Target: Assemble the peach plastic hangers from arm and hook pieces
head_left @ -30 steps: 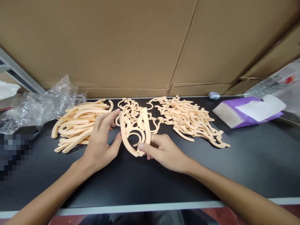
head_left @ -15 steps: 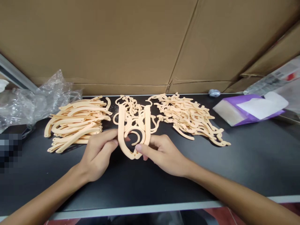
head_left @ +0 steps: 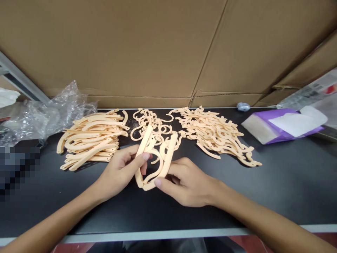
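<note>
Behind the black worktable [head_left: 263, 196] we see a wall of brown cardboard [head_left: 147, 49], with crumpled clear plastic wrap [head_left: 44, 116] at the left, a purple tissue pack [head_left: 265, 115] at the right and a small grey round object [head_left: 242, 106] just beyond it.

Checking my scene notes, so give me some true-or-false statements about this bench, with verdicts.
1. The left hand and the right hand both grip one peach hanger assembly. True.
2. The purple pack lies at the left. False: the purple tissue pack lies at the right of the black table.
3. A pile of curved hanger arms lies left of the hands. True.
4. Wooden boards stand behind. False: cardboard sheets stand there.
</note>
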A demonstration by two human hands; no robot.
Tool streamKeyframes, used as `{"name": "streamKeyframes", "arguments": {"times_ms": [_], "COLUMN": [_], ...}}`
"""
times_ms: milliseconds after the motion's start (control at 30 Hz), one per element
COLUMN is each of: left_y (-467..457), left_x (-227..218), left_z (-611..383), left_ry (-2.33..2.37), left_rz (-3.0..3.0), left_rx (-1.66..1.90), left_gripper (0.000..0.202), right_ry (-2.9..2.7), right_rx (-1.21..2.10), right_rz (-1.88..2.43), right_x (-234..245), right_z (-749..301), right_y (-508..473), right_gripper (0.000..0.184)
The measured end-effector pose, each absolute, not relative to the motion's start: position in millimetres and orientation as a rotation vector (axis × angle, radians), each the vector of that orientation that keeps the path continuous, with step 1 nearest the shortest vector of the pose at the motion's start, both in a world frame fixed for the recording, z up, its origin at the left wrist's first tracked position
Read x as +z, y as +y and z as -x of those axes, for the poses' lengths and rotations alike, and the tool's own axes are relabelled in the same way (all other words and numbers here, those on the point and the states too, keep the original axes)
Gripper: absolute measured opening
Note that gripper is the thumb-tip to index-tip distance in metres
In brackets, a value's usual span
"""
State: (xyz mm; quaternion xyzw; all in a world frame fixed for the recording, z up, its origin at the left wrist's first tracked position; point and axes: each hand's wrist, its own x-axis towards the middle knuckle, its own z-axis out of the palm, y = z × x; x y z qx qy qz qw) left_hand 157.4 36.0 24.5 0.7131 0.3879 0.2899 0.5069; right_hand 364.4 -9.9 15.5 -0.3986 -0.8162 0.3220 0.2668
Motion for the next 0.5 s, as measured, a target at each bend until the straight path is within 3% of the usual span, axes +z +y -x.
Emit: {"name": "streamKeyframes", "arguments": {"times_ms": [167, 300, 500], "left_y": [35.5, 33.5, 31.2], "left_x": [17.4, 10.5, 19.1], "left_z": [-156.7, -153.4, -150.9], "left_ry": [1.006, 1.065, 0.792], "left_rz": [-1.838, -2.044, -1.985], "left_rx": [0.700, 0.667, 0.584], "left_gripper": [0.028, 0.051, 0.083], "right_ry": [-2.393, -2.432, -2.387], "right_rx": [0.683, 0.602, 0.590], "right_rz": [1.123, 1.071, 0.976], "right_x": [17.5, 13.8, 12.6], "right_z": [-368.0, -366.6, -367.6], "right_y": [-10.2, -9.9, -9.5], "right_gripper": [0.027, 0.030, 0.034]}}
